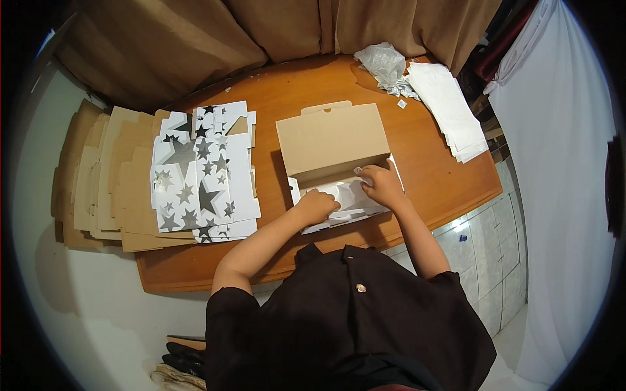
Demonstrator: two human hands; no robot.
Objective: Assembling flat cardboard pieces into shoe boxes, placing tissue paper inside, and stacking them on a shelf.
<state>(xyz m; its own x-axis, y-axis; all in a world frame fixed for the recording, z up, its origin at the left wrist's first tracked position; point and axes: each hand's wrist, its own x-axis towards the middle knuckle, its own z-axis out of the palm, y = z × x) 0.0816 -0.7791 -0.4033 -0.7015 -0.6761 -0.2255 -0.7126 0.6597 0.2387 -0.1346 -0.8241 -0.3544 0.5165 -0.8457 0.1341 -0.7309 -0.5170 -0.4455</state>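
An open cardboard box (pixel 336 140) stands before me on the table, brown inside, its lid tilted back. White paper (pixel 349 195) lines its inside. My left hand (pixel 316 206) is closed at the near left part of the box, fingers curled on the edge of the paper. Over the right side of the box, my right hand (pixel 383 184) pinches a small whitish sachet (pixel 358 171) between thumb and fingers. Part of the box's near wall is hidden by my hands.
Flat cardboard blanks (pixel 134 189) and star-printed white box blanks (pixel 199 176) lie stacked at the left. At the far right are a clear plastic bag (pixel 385 65), a loose small sachet (pixel 402 103) and a pile of white paper sheets (pixel 450 114). Brown curtains (pixel 280 29) hang behind the wooden table (pixel 443 186).
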